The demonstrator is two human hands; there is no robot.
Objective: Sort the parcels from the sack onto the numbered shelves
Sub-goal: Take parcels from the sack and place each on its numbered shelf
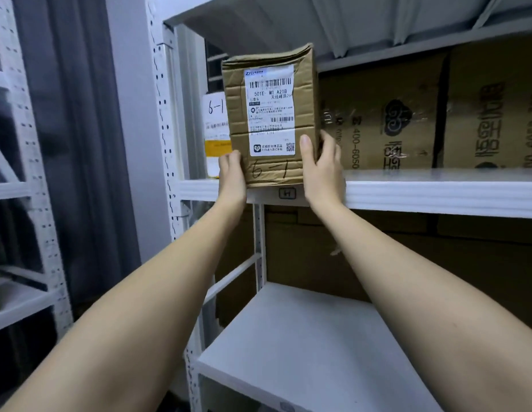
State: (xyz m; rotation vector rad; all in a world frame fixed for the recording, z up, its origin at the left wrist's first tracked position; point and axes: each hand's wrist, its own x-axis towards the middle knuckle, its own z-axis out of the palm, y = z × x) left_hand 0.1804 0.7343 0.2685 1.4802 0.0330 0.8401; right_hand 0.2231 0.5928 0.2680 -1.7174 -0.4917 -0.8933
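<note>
A brown cardboard parcel (270,114) stands upright at the front edge of the white upper shelf (422,191). It carries a white shipping label and a handwritten "6-1" near its bottom. My left hand (230,173) grips its lower left edge. My right hand (319,165) grips its lower right edge, thumb on the front face. Behind the parcel on the left stands a white parcel (215,126), also marked "6-1", with a yellow band. The sack is out of view.
Large printed cardboard cartons (422,114) fill the upper shelf to the right of the parcel. More cartons (333,257) stand behind the white lower shelf (303,352). A second white rack (27,188) and a dark curtain (80,129) are on the left.
</note>
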